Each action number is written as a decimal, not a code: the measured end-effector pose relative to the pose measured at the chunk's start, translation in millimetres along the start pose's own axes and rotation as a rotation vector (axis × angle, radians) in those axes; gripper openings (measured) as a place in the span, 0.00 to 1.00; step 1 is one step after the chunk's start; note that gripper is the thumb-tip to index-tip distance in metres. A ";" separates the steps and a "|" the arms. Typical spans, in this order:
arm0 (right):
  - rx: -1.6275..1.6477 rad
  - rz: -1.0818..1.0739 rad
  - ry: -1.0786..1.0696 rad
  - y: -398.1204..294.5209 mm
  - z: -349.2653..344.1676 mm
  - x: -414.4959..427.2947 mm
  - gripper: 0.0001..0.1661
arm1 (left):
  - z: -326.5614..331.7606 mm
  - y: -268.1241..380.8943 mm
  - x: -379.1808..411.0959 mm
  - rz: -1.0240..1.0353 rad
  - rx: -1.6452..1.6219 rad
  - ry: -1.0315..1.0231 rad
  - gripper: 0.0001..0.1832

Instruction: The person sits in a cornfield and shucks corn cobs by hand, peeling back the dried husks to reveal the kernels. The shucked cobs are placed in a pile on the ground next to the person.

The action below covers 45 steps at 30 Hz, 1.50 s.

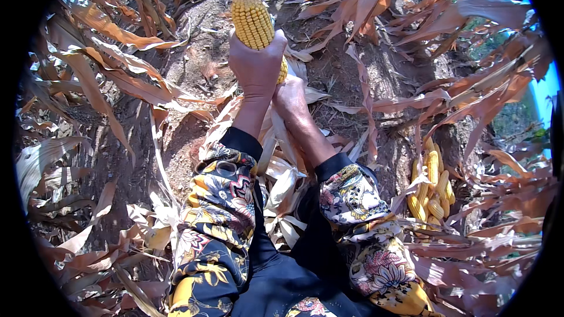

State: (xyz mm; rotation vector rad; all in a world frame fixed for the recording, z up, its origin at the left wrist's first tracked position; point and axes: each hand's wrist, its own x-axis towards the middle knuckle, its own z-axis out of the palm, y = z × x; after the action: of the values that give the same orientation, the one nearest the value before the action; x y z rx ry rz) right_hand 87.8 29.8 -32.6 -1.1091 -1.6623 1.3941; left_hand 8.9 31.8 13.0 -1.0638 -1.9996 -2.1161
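Note:
A bare ear of yellow corn (252,20) points away from me, with a tuft of dry silk at its tip. My left hand (256,68) is wrapped around its middle. Just below and to the right, my right hand (291,94) is closed at the lower end of the ear, where pale dry husk (299,70) sticks out past the fingers. What exactly the right fingers grip is partly hidden, but kernels show between the two hands.
A pile of husked corn ears (432,185) lies on the ground at the right. Dry corn leaves (128,79) reach in from both sides over the bare soil (189,61). Loose pale husks (282,189) lie between my forearms.

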 end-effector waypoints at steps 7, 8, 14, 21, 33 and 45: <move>0.340 -0.163 0.177 9.5 13.7 -0.8 0.17 | 7.7 20.1 -11.5 0.493 0.106 -0.065 0.38; 0.256 -0.276 0.152 20.2 22.0 -5.0 0.17 | 4.1 21.2 -3.3 0.765 0.257 -0.077 0.37; 0.060 -0.016 -0.018 8.8 14.2 -30.3 0.26 | 4.6 -9.6 4.1 0.209 -0.001 -0.156 0.29; -0.264 -0.249 -0.262 73.6 4.1 1.1 0.37 | -15.2 -41.4 25.4 -0.611 -0.729 -0.116 0.28; 0.238 -0.242 -0.222 -3.7 -48.2 -19.2 0.42 | -5.5 -3.5 -9.0 -0.682 -0.785 -0.536 0.18; -0.307 -0.093 -0.145 -30.6 -142.7 -122.3 0.35 | 0.5 -9.5 -8.6 -0.530 -0.734 -0.683 0.18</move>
State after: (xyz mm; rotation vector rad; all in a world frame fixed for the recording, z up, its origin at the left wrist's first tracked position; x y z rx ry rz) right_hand 259.5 -28.2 25.9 -1.1005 -2.0580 1.2109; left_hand 11.2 30.3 0.5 -1.6829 -1.8911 -3.2846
